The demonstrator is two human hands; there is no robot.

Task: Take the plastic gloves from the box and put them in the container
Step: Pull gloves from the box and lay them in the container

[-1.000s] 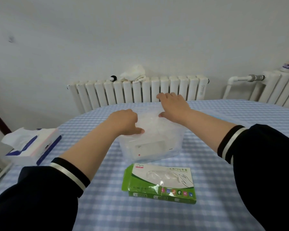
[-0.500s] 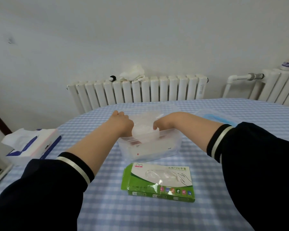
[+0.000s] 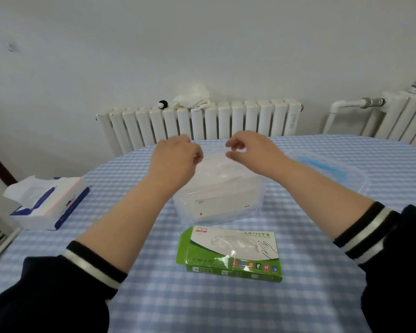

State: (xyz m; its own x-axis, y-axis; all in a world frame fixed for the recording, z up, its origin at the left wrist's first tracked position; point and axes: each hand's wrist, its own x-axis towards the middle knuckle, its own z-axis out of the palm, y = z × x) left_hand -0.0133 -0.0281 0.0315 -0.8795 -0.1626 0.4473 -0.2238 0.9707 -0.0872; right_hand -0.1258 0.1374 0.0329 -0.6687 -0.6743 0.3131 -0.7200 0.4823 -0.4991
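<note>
**Hands lifted above the filled container**

The table (image 3: pixel 226 308) carries everything, under a blue checked cloth. At its middle stands the clear container (image 3: pixel 226 207), its long axis running left to right across the view. Inside it the gloves (image 3: pixel 216 168) lie as a pale, filmy heap that reaches about to the rim. The green box (image 3: pixel 231 253) lies flat just in front of the container, nearer the person, with the same left-to-right run. A clear lid (image 3: pixel 327 169) with a blue seal rests right of the container and a little behind it. A tissue pack (image 3: pixel 48 203) sits well apart at the left.

The gloves lie directly below and between the two hands, so any further pressing goes straight down. The lid is nearer the right hand (image 3: pixel 255 152), which I judge the likelier one to fetch it.

The left hand (image 3: pixel 175 162) hovers over the container's left end with its fingers curled under; whether they pinch any film I cannot tell. The right hand hangs over the back rim, fingers loosely bent and apart, holding nothing I can see.

Half a second ago both hands were down inside the container, pushing the gloves in. Now they have risen clear of the rim and moved a little apart, while the box and lid have stayed put.
</note>
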